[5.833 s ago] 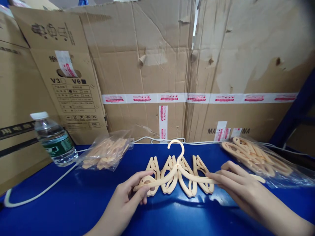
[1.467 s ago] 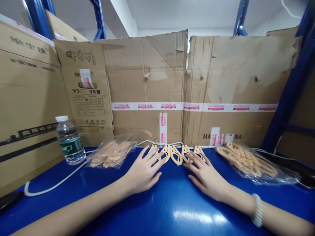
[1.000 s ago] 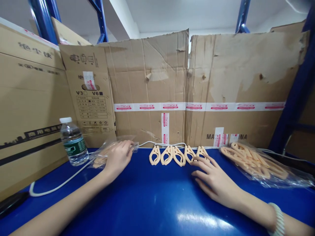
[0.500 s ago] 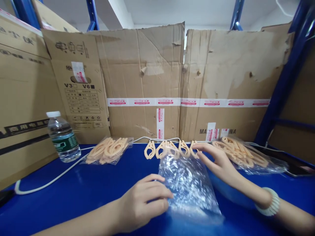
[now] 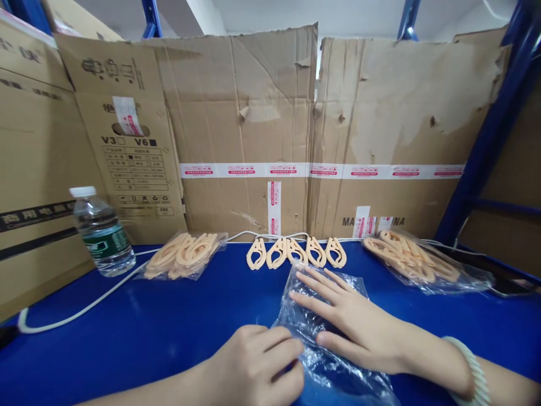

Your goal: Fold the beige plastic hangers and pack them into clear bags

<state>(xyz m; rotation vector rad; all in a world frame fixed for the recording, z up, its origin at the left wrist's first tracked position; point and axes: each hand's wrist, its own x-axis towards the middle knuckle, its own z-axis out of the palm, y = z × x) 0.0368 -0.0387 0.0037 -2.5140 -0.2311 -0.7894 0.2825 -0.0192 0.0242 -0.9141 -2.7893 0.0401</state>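
Note:
A clear, crinkled plastic bag (image 5: 338, 361) lies flat on the blue table in front of me. My right hand (image 5: 350, 321), wearing a pale bracelet at the wrist, rests on top of it with fingers spread. At the bag's left edge, my left hand (image 5: 266, 363) has its fingers curled in a pinch on the plastic; the fingertips are partly hidden. Just beyond the bag stands a row of several peach-coloured plastic loops that look like folded travel hangers (image 5: 256, 255). The bag's far edge reaches close to the middle ones.
Bagged peach pieces lie at left (image 5: 181, 256) and at right (image 5: 412, 259). A water bottle (image 5: 103, 234) stands far left beside a white cable (image 5: 84, 310). Cardboard panels (image 5: 240, 135) wall the back. A dark flat device (image 5: 511, 282) is at the right edge.
My right hand has come down and toward me, from near the row's right end onto the bag, and spread flat. The bag lies lower and flatter. My left fingers have curled in.

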